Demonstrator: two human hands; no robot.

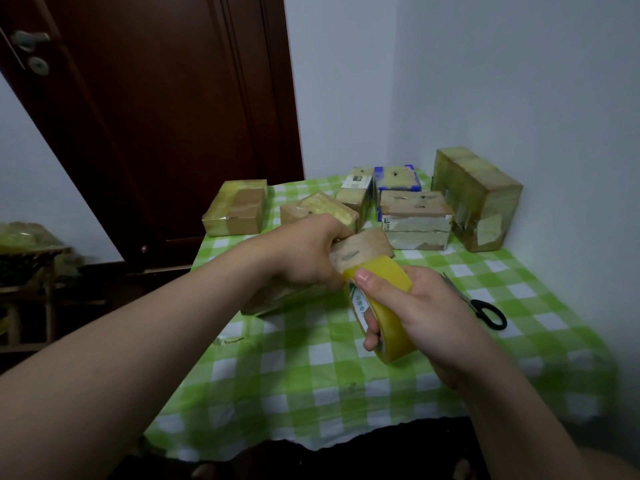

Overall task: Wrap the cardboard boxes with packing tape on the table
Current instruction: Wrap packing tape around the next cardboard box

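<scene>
My left hand grips a cardboard box from above, holding it tilted over the middle of the table. Part of the box is hidden under that hand. My right hand holds a roll of yellow packing tape, thumb on its outer face and fingers through the core. The roll touches the box's near edge. Several taped boxes stand at the back: one at the left, one behind my left hand, a white-sided one and a large one by the wall.
Black-handled scissors lie on the green checked tablecloth, right of my right hand. Two small boxes stand at the back. A dark wooden door is behind the table, a white wall on the right, a wooden stool at the left.
</scene>
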